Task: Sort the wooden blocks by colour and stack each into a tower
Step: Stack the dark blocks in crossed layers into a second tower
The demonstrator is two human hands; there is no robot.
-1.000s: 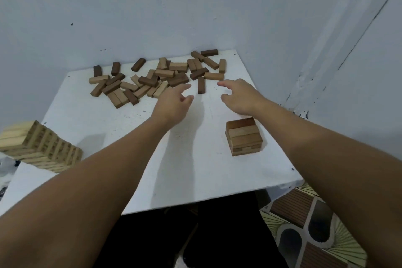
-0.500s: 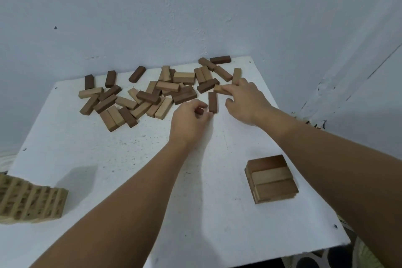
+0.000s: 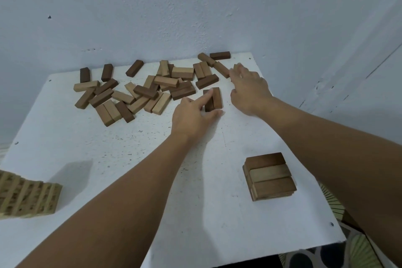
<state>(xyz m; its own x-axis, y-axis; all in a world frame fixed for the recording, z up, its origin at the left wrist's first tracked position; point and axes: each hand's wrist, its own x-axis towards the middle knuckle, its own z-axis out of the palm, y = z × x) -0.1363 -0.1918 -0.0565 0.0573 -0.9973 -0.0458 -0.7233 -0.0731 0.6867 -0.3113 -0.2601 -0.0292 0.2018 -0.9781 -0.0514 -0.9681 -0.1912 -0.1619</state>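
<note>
Fingers of our left hand (image 3: 193, 115) pinch two dark-brown wooden blocks (image 3: 213, 99) together to carry; our right hand (image 3: 248, 87), just beside them, spreads over a mid-brown block (image 3: 221, 69).

the pale block tower (image 3: 28, 198) at the left gets chopped by the frame edge, so no idea how tall it is. right hand (image 3: 248, 87) covers whichever block it's on, and its fingertips are blurry
</note>
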